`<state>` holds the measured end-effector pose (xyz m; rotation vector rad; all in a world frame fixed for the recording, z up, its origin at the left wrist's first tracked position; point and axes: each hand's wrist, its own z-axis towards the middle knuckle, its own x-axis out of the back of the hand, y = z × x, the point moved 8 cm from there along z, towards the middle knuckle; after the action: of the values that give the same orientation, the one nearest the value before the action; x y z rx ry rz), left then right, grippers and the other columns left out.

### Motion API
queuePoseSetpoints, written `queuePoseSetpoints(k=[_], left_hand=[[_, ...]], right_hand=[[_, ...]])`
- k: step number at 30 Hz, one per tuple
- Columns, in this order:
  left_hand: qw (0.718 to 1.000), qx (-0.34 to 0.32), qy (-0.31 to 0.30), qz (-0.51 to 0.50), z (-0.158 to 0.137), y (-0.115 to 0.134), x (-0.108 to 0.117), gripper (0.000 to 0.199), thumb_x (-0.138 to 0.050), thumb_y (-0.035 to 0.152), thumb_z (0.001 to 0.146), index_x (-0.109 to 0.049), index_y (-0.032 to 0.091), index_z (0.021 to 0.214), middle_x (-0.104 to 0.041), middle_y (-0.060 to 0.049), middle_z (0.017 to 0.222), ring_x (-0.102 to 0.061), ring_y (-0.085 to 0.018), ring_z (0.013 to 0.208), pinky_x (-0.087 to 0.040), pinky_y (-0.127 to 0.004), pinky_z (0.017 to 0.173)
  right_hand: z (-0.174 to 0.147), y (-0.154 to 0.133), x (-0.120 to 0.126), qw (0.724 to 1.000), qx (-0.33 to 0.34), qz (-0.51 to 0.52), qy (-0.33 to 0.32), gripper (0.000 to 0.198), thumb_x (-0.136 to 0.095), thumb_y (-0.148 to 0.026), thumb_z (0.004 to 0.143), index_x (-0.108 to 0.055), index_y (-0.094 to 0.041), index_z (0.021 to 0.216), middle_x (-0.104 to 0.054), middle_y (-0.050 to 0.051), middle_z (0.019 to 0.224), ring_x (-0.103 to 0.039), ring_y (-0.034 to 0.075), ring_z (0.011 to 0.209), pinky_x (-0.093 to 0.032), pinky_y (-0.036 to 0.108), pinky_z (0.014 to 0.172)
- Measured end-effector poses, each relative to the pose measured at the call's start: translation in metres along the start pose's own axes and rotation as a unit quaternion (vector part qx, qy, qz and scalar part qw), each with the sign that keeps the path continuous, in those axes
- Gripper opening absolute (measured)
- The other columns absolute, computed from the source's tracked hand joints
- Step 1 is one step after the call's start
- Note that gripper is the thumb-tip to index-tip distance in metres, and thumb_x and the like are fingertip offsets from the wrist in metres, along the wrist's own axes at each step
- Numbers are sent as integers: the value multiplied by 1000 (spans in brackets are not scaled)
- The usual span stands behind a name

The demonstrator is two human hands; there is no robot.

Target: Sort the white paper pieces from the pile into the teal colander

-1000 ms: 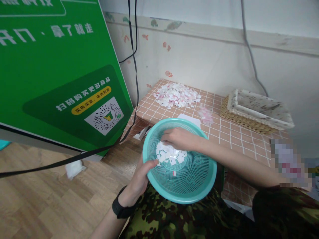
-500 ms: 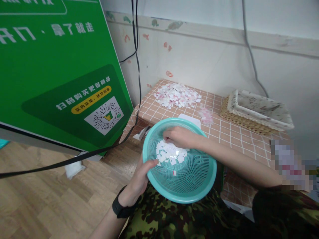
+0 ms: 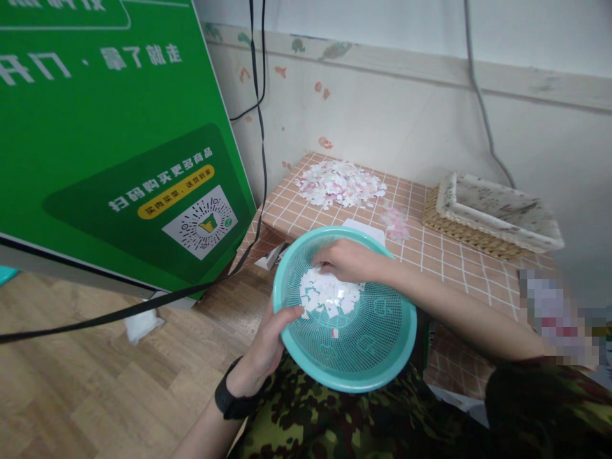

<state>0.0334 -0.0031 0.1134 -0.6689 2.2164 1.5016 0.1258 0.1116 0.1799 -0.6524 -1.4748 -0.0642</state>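
Observation:
A turquoise plastic strainer basket (image 3: 368, 376) sits tilted over my lap. My left hand (image 3: 271, 338) grips its left rim, thumb inside and the other fingers hidden beneath. Inside lies a loose heap of small white paper scraps (image 3: 329, 299), with one red-and-white scrap (image 3: 335, 333) apart on the near wall. Over the far edge of the heap, my right hand (image 3: 347, 260) reaches into the basket from the right, its fingers curled downward and pressed together. Whatever is in those fingertips is hidden.
A checked brown cloth (image 3: 415, 255) covers the table, bearing a big pile of torn paper (image 3: 339, 183), pinkish shreds (image 3: 396, 223) and a lined wicker basket (image 3: 478, 229). At left stands a green cabinet (image 3: 119, 127); a black strap (image 3: 182, 296) hangs across in front of it.
My right hand has shifted very slightly within the basket, its fingers still low by the scraps. My left hand keeps its hold. The hanging black strap has swung a little to the left.

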Motion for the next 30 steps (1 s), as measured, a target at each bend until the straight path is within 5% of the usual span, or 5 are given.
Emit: queuePoseSetpoints(k=[14, 25, 30], left_hand=[[1000, 14, 4, -10, -1, -2, 2, 31, -60, 22, 74, -67, 14, 103, -72, -8, 93, -60, -29, 102, -39, -44, 94], [999, 31, 7, -28, -1, -3, 4, 28, -58, 22, 76, -69, 14, 101, -72, -9, 97, -60, -29, 102, -43, -42, 91], [998, 46, 13, -48, -4, -1, 5, 34, -58, 22, 76, -66, 13, 108, -71, -10, 101, -60, -29, 102, -43, -42, 92]], right_hand=[[-1, -11, -5, 997, 21, -79, -13, 20, -42, -10, 83, -61, -14, 79, -62, 8, 82, -52, 14, 72, -32, 28, 63], [-6, -9, 29, 988, -2, 152, 27, 15, -53, -25, 83, -66, -17, 86, -65, 1, 75, -55, 10, 66, -40, 23, 63], [-36, 37, 70, 961, -96, 233, 114, 25, -57, -38, 80, -64, -14, 83, -59, -1, 59, -49, 8, 51, -37, 21, 49]])
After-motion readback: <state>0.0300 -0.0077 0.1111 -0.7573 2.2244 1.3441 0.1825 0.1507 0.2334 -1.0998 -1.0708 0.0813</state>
